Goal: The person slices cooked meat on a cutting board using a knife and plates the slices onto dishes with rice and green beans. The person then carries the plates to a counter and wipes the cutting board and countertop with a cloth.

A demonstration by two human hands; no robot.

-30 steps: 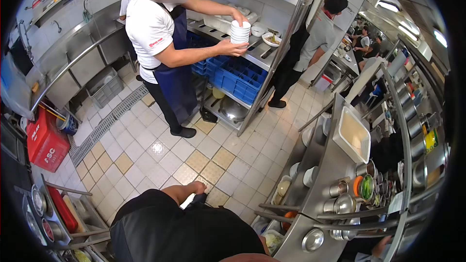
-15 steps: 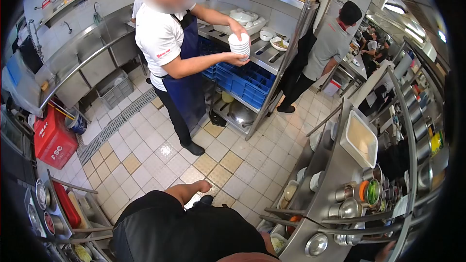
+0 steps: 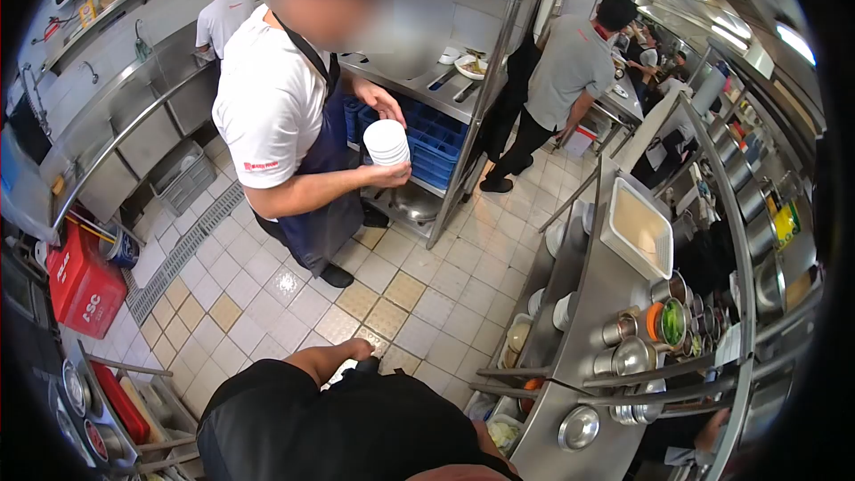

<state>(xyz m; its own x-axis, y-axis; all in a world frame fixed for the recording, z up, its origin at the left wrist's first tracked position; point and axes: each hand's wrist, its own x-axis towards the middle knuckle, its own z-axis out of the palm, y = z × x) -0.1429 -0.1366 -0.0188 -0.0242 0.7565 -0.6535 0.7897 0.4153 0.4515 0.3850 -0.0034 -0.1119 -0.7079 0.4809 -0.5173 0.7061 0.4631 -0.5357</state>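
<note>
Low in the view, my left hand (image 3: 359,349) is out in front of my black-clothed body, over the tiled floor. Its fingers are too small and foreshortened to tell whether they are open or closed. A dark shoe-like shape (image 3: 367,365) shows just below it. My right hand is out of view; only a bit of arm shows by the counter's lower shelf. Facing me, a co-worker in a white shirt and blue apron holds a stack of white bowls (image 3: 386,142), one hand under it and the other just above.
A steel counter (image 3: 539,432) runs along my right, bearing a white tub (image 3: 638,230), metal pots (image 3: 634,356) and a metal bowl (image 3: 579,428). Blue crates (image 3: 432,156) sit on a rack behind the co-worker. A red box (image 3: 86,281) stands left. Other people work farther back.
The co-worker has come closer with the bowls, which are now lower and further left. One of their hands has come off the stack's top. My view has shifted slightly.
</note>
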